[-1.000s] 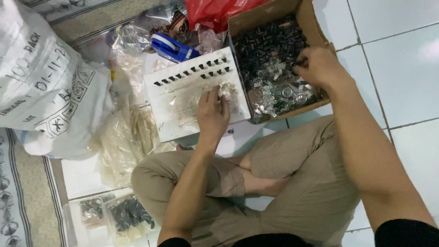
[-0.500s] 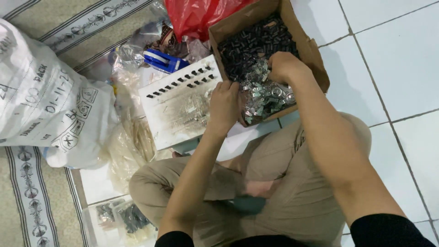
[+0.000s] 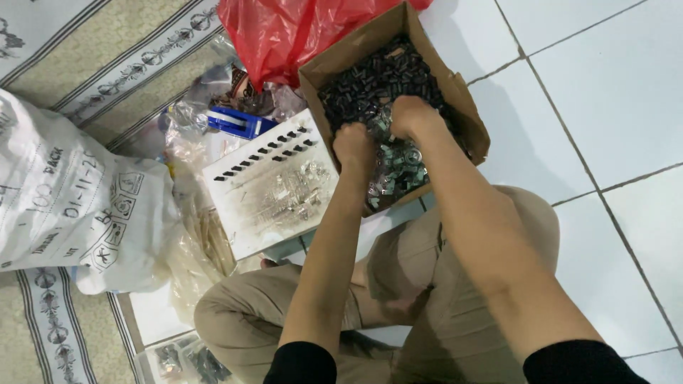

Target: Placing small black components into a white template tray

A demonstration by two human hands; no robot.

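Both hands in open brown cardboard box (image 3: pixel 466 121) of small dark metal parts (image 3: pixel 370 82) on white tiled floor (image 3: pixel 612 92). Left hand (image 3: pixel 354 146) fisted at near-left wall; right hand (image 3: pixel 409 115) curled mid-box; contents unseen. Open tile beyond right edge.

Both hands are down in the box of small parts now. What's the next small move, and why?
Probably lift the left hand back over the white tray with a pinch of parts. Both it and the right hand are in the cardboard box, and the tray beside it already holds some.
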